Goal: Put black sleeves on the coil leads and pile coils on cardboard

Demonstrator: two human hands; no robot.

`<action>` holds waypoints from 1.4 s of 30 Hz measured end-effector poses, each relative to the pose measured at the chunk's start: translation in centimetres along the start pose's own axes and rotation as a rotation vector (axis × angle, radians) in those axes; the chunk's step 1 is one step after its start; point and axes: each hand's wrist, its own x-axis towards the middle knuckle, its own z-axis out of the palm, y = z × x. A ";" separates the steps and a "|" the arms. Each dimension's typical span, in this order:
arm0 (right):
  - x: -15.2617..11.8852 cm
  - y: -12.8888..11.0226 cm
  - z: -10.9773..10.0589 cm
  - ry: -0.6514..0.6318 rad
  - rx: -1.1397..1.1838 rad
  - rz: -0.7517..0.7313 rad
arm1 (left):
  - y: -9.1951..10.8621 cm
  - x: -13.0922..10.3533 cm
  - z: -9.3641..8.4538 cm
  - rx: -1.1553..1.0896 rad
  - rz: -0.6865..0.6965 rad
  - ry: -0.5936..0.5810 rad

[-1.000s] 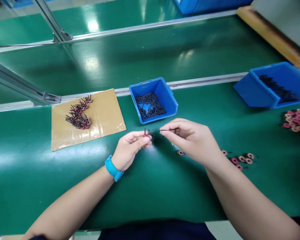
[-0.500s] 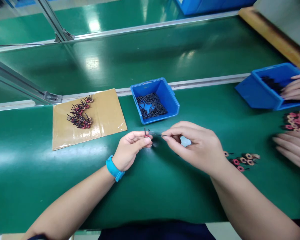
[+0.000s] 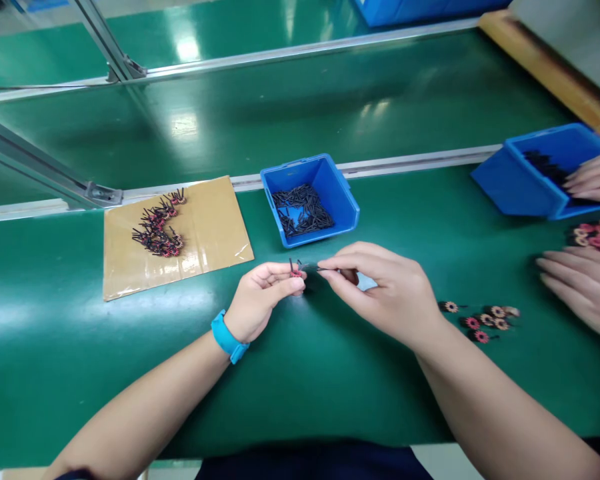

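Through the head camera I look down on a green table [image 3: 300, 393]. My left hand [image 3: 267, 290] pinches a small red ring-shaped part [image 3: 296, 273] with upright black stubs, thumb and fingers clamped on it, just in front of a blue bin [image 3: 344, 200] of short black tubes [image 3: 305, 212]. My right hand [image 3: 387, 287], beside it, has thumb and forefinger together on a thin dark piece [image 3: 323, 269] pointing toward the red part; I cannot tell whether they touch. To the left, similar parts [image 3: 159, 233] cluster on a cardboard sheet [image 3: 215, 227]. To the right lie loose rings [image 3: 487, 320], then a co-worker's hands [image 3: 585, 287] near a second blue bin [image 3: 515, 183].
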 end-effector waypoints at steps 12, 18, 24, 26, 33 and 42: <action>0.1 0.0 0.9 -0.009 0.242 0.256 | 0.3 -0.1 0.1 0.002 -0.034 -0.024; 0.3 0.7 0.5 0.039 0.368 0.460 | 0.4 -0.2 0.2 -0.008 -0.029 -0.029; 0.0 0.8 1.1 -0.062 0.399 0.505 | 0.3 -0.1 0.2 -0.016 -0.015 -0.003; 0.0 0.6 1.4 -0.045 0.408 0.488 | 0.2 -0.1 0.2 -0.020 -0.004 0.003; -0.1 0.1 1.8 -0.032 0.386 0.431 | 0.1 -0.1 0.0 -0.019 0.010 0.003; 0.0 -0.3 2.2 -0.015 0.433 0.507 | 0.0 -0.1 0.0 0.013 0.008 0.014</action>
